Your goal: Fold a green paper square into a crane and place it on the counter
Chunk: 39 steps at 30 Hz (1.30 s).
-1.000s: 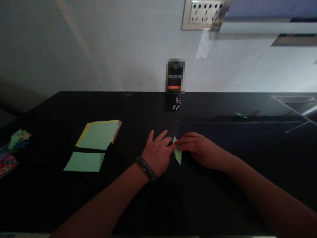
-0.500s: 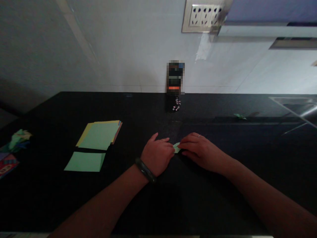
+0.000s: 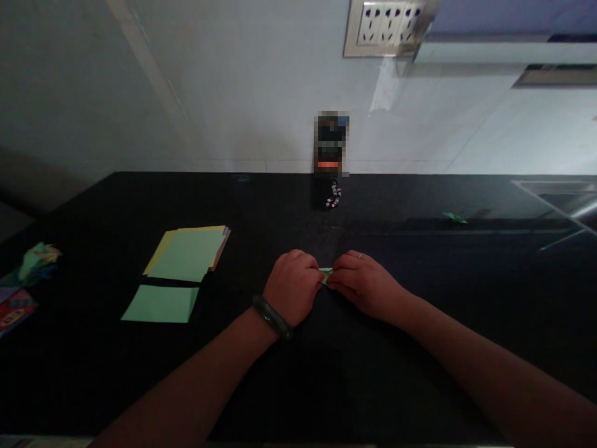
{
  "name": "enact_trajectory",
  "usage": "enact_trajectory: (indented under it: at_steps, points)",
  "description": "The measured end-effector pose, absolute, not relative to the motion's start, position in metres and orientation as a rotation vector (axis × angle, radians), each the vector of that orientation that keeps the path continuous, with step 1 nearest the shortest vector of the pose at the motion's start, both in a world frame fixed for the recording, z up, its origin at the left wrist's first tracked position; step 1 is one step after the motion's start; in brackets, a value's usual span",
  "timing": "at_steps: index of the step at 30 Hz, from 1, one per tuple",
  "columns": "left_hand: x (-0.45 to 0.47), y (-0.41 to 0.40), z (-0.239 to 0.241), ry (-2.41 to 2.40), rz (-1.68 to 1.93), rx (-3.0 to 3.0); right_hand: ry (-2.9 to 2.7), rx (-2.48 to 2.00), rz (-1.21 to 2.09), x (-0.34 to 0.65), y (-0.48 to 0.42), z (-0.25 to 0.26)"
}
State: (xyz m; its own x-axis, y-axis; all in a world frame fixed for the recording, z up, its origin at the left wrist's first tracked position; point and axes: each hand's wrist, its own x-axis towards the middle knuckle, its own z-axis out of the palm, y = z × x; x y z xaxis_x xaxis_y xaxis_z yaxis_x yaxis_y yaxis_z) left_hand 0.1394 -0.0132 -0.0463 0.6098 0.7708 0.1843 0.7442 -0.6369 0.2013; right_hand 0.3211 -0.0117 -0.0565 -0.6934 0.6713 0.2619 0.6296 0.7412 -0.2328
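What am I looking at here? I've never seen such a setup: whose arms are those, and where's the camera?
There's no robot: these are a person's bare left hand and right hand. One camera, worn on that person's head, looks forward and down. Between them, the fingers pinch a small folded piece of pale green paper, mostly hidden. On the flat black countertop, to the left, lie a stack of coloured paper sheets and, nearer the person, a separate pale green paper sheet. Farther right lies a small, pointed green object. Straight ahead, a pale-beaded string lies before an upright object too blurred to identify.
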Motion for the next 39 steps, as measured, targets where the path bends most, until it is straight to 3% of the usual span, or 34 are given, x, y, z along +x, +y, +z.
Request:
enact_trajectory:
  at_steps: [17, 27, 39]
  points:
    - [0.144, -0.008, -0.051, 1.303, 0.319, 2.663, -2.613, -1.003, 0.208, 0.325, -0.006, -0.057]
    - [0.147, -0.007, -0.053, 1.326, 0.296, 2.689, -2.666, -1.1, 0.049, 0.32, -0.006, -0.061]
    - [0.146, -0.008, -0.059, 1.409, 0.457, 2.522, -2.415, -1.31, 0.366, 0.317, -0.007, -0.062]
